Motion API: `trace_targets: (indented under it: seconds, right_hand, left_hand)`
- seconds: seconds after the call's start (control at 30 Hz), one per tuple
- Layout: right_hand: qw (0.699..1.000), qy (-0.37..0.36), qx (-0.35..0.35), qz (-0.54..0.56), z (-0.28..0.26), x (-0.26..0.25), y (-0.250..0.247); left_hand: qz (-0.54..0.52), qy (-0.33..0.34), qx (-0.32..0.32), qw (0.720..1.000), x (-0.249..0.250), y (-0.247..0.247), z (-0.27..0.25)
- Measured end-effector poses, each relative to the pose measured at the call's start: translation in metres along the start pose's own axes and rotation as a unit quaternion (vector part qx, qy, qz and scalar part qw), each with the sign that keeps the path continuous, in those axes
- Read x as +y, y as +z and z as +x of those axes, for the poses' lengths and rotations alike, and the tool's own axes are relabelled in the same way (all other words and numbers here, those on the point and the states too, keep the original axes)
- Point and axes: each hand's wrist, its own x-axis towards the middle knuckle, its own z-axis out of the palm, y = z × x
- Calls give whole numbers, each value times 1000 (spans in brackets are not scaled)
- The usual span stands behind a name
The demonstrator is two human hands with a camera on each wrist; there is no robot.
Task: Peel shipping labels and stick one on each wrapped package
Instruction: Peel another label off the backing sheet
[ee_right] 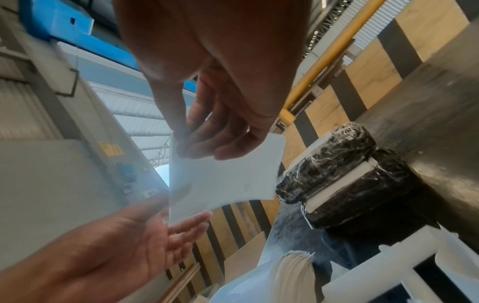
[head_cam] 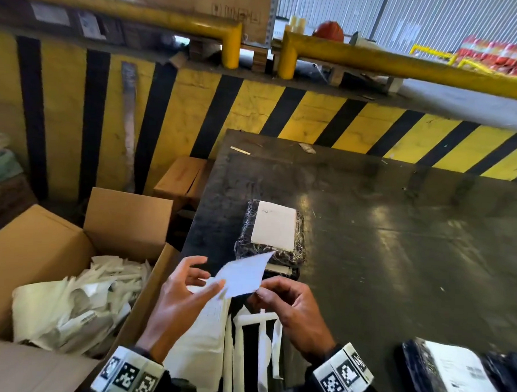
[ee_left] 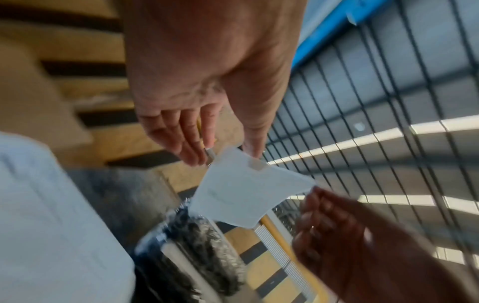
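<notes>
White label (head_cam: pixel 243 274) hangs in the air above the near edge of the dark table (head_cam: pixel 398 231), its print too blurred to read. Right hand (head_cam: pixel 290 310) pinches its lower right corner between thumb and curled fingers; left hand (head_cam: pixel 182 293) is spread, thumb tip touching the opposite edge. Behind it, the wrapped package (head_cam: pixel 272 230) lies flat, already labelled, its near end hidden by the sheet. Another package (head_cam: pixel 456 379) is cut off at the lower right, with bare tabletop between them
</notes>
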Motion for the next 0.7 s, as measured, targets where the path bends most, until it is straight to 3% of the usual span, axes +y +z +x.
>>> trace_targets:
  seconds: [0.07,0.2,0.27,0.33,0.53,0.7]
  right_hand:
    - [1000,-13,-2,0,2,-2,3]
    - [998,-31,-23,-50,8,-1,6]
    - [996,-30,-27,-74,10,1,7]
    - [996,-22,-29,-79,10,3,6]
    - [996,26,-27,-77,6,-2,-26]
    - [993,47,-40,-106,1,-17,-62]
  left_hand:
    - [49,66,-13,997,5,3,-3]
    - [31,159,-91,983,26,16,-15]
    - [44,190,-86,977,29,23,-17]
    - [32,180,-62,981,25,26,-14]
    - [-98,36,-2,995,8,4,6]
    - [-88,7,8,996,-5,-12,22]
